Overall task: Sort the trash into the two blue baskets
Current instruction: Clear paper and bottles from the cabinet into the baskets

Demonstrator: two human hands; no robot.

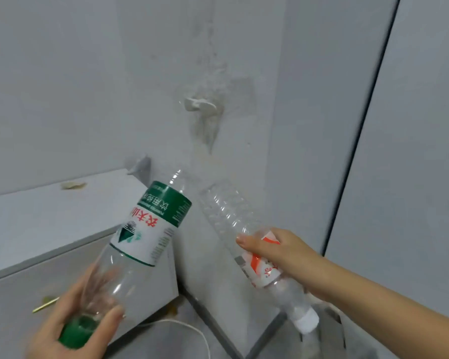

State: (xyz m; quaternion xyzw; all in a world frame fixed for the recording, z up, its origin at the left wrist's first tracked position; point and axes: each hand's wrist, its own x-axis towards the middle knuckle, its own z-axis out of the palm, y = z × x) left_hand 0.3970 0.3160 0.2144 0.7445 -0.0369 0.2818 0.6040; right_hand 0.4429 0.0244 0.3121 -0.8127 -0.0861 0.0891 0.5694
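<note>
Our left hand [75,325] grips the neck end of a clear plastic bottle [130,250], fingers and thumb curled round it just above its green cap [77,331], which sits against the palm. The bottle rises away from the hand, tilted up and to the right, base uppermost, its green and white label [153,224] upside down with red characters across it. Our right hand [275,252] grasps a second clear bottle [233,218] around its red and white label [263,268], thumb lying over the front of the wrap. This bottle slants the other way: its white cap [306,323] points down and to the right, below the hand, while its ribbed body reaches up and to the left beyond the thumb. The two bottle bases lie near each other in the middle of the view, apart, we think, though motion blur softens the edges.

Below the hands a white cord [192,330] curves across the grey floor [166,343]. Left of the bottles stands a pale grey surface [49,224] with a small crumpled scrap [73,185] near its back edge. A thin yellow stick [46,304] shows against its front, beside our left hand. Farther back, a white hook [200,103] is fixed to the stained grey wall [62,73].
</note>
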